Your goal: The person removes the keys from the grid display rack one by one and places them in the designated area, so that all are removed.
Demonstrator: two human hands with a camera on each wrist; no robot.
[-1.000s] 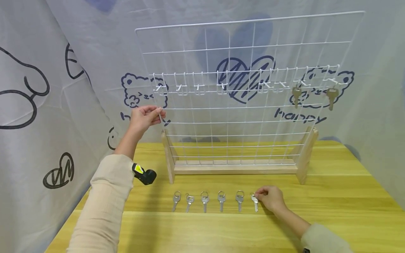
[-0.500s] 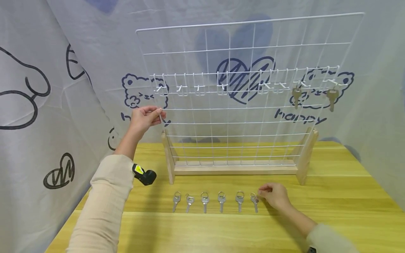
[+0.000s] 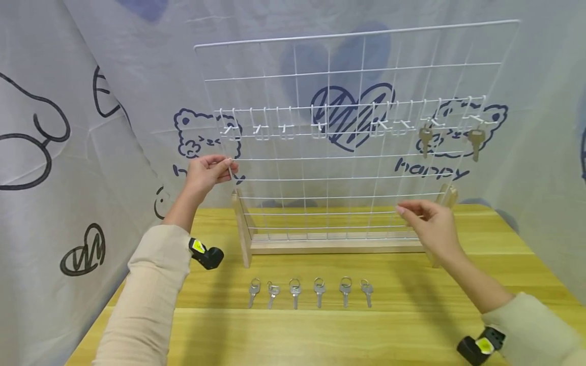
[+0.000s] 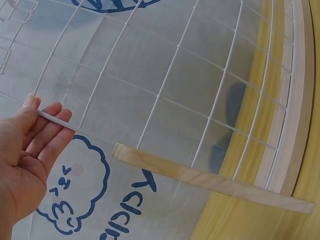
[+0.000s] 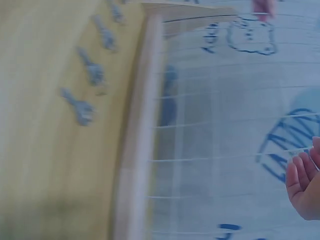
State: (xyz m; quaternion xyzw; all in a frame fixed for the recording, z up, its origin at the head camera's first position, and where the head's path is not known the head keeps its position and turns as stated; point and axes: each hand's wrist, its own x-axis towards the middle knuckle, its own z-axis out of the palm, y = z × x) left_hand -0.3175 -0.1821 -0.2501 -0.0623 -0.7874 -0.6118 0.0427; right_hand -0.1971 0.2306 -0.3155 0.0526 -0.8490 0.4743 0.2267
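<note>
My left hand [image 3: 206, 175] pinches the left edge wire of a white wire grid rack [image 3: 357, 34] between thumb and fingers; the left wrist view shows this grip close up. My right hand [image 3: 432, 223] hovers in front of the rack's lower right part, fingers loosely bent, with nothing seen in it. Several silver keys with rings [image 3: 319, 288] lie in a row on the table, the rightmost key [image 3: 367, 288] below and left of my right hand. Two keys, one inner [image 3: 426, 140] and one outer [image 3: 476, 140], hang from hooks at the rack's right.
A row of white hooks [image 3: 319, 127] runs across the grid. Wooden side feet and a wooden crossbar [image 3: 339, 247] support the rack on the yellow wood-grain table [image 3: 320, 335]. A printed cloth [image 3: 114, 168] stands behind and to the left.
My right hand has let go of the rightmost key, which stays on the table, and has risen up and right towards the rack. My left hand keeps its grip on the edge wire.
</note>
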